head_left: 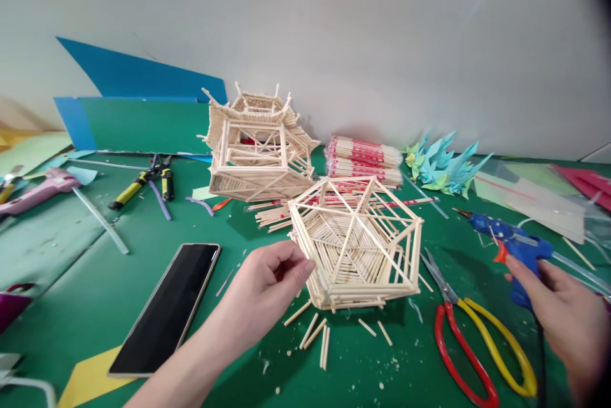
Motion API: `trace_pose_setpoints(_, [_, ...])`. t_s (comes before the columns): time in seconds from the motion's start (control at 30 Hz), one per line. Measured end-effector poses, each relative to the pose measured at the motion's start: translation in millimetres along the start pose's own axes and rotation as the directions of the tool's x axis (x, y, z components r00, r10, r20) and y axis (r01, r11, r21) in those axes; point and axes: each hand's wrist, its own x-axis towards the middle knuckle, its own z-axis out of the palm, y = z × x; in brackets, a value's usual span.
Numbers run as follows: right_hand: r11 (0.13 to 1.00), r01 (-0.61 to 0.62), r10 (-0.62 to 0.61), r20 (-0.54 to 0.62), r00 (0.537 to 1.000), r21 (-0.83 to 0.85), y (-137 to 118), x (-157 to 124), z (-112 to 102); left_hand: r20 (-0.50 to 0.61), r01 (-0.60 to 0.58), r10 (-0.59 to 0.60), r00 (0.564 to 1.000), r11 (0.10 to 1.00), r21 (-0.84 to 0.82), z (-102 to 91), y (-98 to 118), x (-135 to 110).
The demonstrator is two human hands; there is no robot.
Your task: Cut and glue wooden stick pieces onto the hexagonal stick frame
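Observation:
A hexagonal frame of thin wooden sticks (356, 249) sits on the table, with a woven-looking stick base and crossing sticks on top. My left hand (267, 287) is closed at its left edge, thumb and index finger pinched on the frame; the exact grip point is partly hidden. On the right, my right hand (556, 306) grips a blue hot glue gun (518, 239) with an orange trigger, its nozzle facing left toward the frame. Between the frame and that hand lie scissors (451, 296) with one red and one yellow handle. Cut stick pieces (315, 335) are scattered before the frame.
Behind stands a stick pavilion model (260, 147), beside packed stick bundles (363, 156) and a teal folded-paper piece (446, 163). To the left are a phone (167, 309), yellow-handled pliers (143, 185) and a pink glue gun (45, 191). A white partition (334, 32) closes the back.

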Motion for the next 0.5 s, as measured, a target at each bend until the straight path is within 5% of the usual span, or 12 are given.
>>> trace_pose_setpoints(0.2, [0.972,0.059,-0.004,0.235,0.972,-0.228,0,3,0,0.035,-0.004,0.004,0.999,1.000,-0.009,1.8,3,-2])
trace_pose_setpoints(0.33, [0.947,0.186,-0.151,0.148,0.977,-0.263,-17,-21,1,0.070,-0.002,0.003,0.998,1.000,-0.026,4.3,5,-3])
trace_pose_setpoints(0.4, [0.949,0.300,-0.298,0.038,0.954,-0.098,-41,-46,2,0.094,0.014,-0.007,0.996,0.998,-0.069,6.0,8,-4])
trace_pose_setpoints(0.43, [0.925,0.379,-0.380,0.027,0.925,0.031,-56,-61,3,0.115,0.026,-0.015,0.993,0.995,-0.095,7.0,9,-4])
trace_pose_setpoints(0.47, [0.870,0.467,-0.489,0.145,0.860,0.161,-72,-75,5,0.140,0.039,-0.022,0.990,0.992,-0.121,8.1,10,-5])
trace_pose_setpoints(0.5, [0.767,0.572,-0.640,0.291,0.711,0.291,-88,-88,8,0.164,0.053,-0.028,0.986,0.988,-0.146,9.2,11,-5])
